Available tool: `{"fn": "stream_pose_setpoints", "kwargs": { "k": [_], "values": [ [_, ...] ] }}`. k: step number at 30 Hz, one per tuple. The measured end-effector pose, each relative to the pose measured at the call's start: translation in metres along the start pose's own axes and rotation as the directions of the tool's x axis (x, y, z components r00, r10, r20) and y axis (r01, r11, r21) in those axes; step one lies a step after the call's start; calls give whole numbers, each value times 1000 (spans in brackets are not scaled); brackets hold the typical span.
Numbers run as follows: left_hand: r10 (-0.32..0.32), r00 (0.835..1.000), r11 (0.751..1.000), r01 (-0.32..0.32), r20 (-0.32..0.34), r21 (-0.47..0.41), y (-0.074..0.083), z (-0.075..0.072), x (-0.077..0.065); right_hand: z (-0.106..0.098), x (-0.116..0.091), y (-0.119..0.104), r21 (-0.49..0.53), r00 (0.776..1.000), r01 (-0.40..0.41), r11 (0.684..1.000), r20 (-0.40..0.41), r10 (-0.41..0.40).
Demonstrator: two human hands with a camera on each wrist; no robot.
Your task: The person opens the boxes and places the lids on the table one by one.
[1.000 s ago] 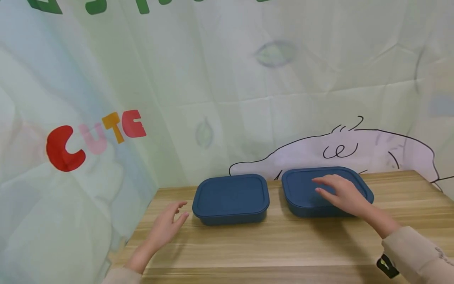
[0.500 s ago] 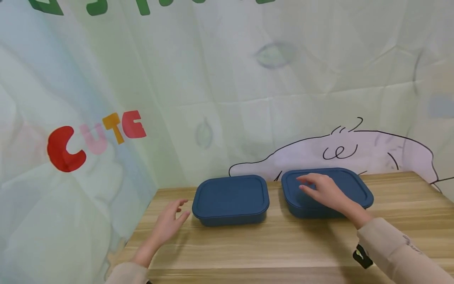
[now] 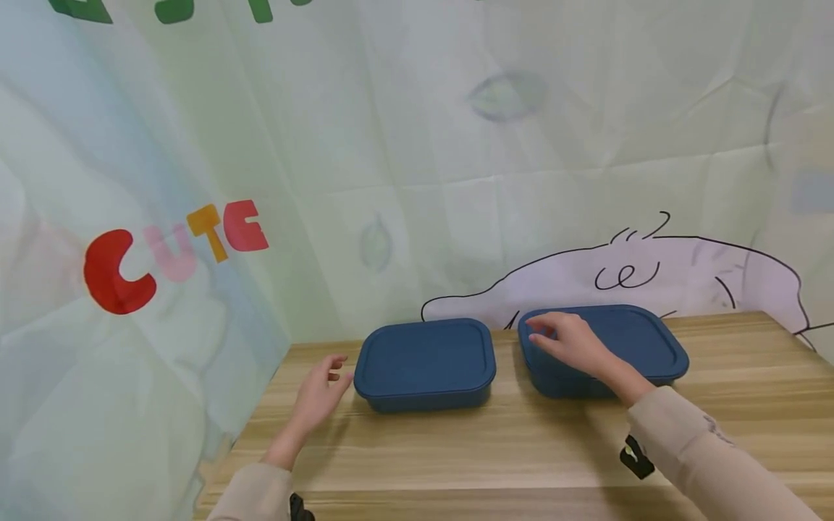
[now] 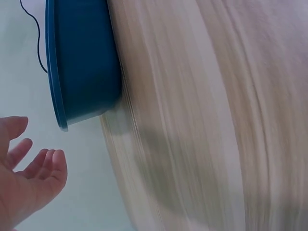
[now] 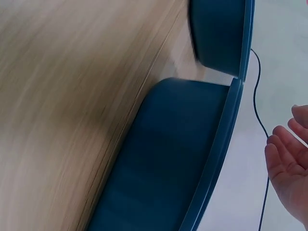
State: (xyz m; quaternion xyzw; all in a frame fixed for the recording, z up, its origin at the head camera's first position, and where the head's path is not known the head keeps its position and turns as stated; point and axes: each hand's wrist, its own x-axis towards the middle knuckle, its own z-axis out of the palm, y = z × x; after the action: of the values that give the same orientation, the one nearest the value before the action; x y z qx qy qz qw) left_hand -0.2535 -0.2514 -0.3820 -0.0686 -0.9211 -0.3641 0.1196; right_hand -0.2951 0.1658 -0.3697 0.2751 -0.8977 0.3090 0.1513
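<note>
Two blue lidded boxes stand side by side at the back of the wooden table. My left hand (image 3: 321, 396) is just off the left end of the left box (image 3: 426, 362), its thumb near the box's corner and its fingers loosely bent. Over the left part of the right box (image 3: 635, 336) hovers my right hand (image 3: 573, 344), fingers bent and holding nothing. In the left wrist view the left hand (image 4: 31, 178) faces the end of a blue box (image 4: 84, 62), with a gap between. The right wrist view has the right hand (image 5: 291, 163) above the lid level of the near box (image 5: 163, 159).
A printed cloth (image 3: 404, 145) with coloured letters hangs behind the table and along its left side. The wooden table (image 3: 456, 456) extends in front of both boxes. A narrow gap separates the boxes. Dark straps show at both sleeves.
My right hand has moved left across the right box's lid. The left hand has shifted slightly up and right, closer to the left box. Both boxes have stayed in place.
</note>
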Motion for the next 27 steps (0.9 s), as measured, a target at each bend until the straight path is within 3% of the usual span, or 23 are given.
{"fn": "stream_pose_setpoints", "kwargs": {
  "k": [16, 27],
  "values": [
    [-80, 996, 991, 75, -44, -108, -6, 19, 10, 34, 18, -9, 96, 996, -80, 992, 42, 76],
    [-110, 990, 990, 101, -87, -99, -12, 28, 20, 53, 28, -17, 139, 990, -129, 982, 72, 120]
  ]
}}
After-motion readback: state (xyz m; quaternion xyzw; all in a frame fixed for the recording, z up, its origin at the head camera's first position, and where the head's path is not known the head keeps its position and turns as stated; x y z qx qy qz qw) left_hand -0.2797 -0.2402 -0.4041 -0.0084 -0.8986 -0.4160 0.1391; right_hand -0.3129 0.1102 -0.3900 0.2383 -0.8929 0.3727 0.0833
